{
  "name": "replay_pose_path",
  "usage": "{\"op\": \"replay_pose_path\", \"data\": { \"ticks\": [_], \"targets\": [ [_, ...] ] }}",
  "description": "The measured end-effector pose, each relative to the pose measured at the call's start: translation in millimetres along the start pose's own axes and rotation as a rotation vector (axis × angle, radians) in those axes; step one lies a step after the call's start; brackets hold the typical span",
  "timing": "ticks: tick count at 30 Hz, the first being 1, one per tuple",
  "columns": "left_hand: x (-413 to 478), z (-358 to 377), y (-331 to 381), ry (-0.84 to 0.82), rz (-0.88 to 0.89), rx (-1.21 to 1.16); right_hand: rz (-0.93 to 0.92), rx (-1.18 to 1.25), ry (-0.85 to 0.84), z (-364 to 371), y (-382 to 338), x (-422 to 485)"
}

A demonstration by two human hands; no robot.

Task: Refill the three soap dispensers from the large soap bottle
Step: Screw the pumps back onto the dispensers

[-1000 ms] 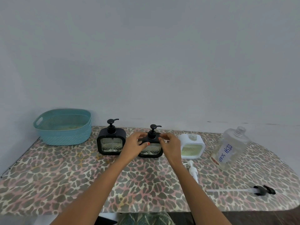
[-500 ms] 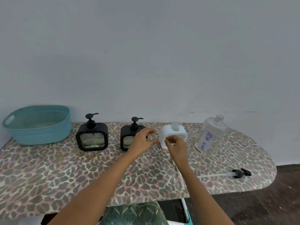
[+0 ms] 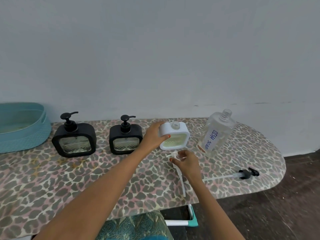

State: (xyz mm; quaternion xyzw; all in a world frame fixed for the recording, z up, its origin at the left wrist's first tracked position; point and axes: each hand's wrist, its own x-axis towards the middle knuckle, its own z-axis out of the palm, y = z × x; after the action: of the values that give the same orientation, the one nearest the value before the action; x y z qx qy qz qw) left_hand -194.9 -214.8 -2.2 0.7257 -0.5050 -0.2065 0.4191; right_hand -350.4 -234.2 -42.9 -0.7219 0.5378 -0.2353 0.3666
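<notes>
moved: left hand off second black dispenser, grip now closed on white dispenser | right hand at its 6 o'clock pinching white pump | dispenser on counter, greenish soap inside, uncapped | soap bottle at 3 o'clock, near empty

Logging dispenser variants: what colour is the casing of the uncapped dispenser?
White casing on the uncapped dispenser, with a yellowish-green window; the head view shows it.
</notes>
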Motion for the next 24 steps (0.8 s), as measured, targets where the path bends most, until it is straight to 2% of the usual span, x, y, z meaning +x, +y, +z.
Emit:
{"op": "replay_pose_path", "data": {
  "ticks": [7, 13, 24],
  "targets": [
    [6, 2, 1, -0.003, -0.006, -0.029, 0.056, -0.007, -0.094, 0, 3, -4],
    [11, -2, 3, -0.019, -0.005, -0.015, 0.06, 0.027, -0.097, -6, -3, -6],
    [14, -4, 0, -0.055, 0.007, 0.016, -0.129, 0.064, 0.076, -51, -53, 6]
  ]
}}
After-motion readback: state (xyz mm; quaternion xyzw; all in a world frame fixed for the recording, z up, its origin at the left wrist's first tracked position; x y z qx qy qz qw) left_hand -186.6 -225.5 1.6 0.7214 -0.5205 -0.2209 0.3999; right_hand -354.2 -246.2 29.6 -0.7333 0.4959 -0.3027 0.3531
